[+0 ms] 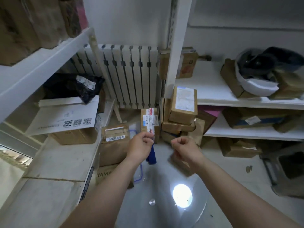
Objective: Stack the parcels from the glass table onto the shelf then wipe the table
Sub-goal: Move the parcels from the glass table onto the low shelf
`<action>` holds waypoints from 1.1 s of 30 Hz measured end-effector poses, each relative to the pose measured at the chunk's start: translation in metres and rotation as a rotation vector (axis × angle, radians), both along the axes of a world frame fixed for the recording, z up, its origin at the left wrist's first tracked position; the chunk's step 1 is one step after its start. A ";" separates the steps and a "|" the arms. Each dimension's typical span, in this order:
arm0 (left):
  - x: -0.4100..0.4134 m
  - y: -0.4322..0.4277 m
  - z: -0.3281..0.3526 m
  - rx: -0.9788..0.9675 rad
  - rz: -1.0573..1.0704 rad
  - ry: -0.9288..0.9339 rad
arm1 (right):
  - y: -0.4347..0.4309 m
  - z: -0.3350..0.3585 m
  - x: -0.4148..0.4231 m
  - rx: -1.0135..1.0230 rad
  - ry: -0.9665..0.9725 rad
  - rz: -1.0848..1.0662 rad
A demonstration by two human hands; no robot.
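My left hand [141, 146] is closed on a dark blue cloth [152, 156] that hangs down from the fingers above the round glass table [139, 211]. My right hand [185, 148] is a loose fist to the right of it, and I cannot tell whether it pinches anything. A bright lamp reflection lies on the glass, which carries no parcel. Cardboard parcels [182, 106] are stacked on the floor by the white shelf post. More parcels [246, 119] lie on the right shelf [246, 134].
A white radiator [128, 74] stands at the back. The left shelf holds a white box with QR codes [65, 116] and a black bag [74, 86]. Brown boxes [113, 142] sit on the floor left of the table. A dark bin [289, 170] stands at right.
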State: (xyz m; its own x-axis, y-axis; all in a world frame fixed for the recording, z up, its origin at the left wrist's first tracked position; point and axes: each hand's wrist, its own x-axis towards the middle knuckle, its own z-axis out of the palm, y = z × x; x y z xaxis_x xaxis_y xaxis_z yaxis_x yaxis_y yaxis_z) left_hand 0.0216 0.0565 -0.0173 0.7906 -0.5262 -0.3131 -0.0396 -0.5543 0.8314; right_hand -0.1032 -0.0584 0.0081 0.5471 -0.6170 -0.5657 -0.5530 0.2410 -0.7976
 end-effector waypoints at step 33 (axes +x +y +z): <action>-0.025 -0.122 0.059 -0.158 0.053 0.037 | -0.124 0.034 0.002 0.009 -0.288 -0.189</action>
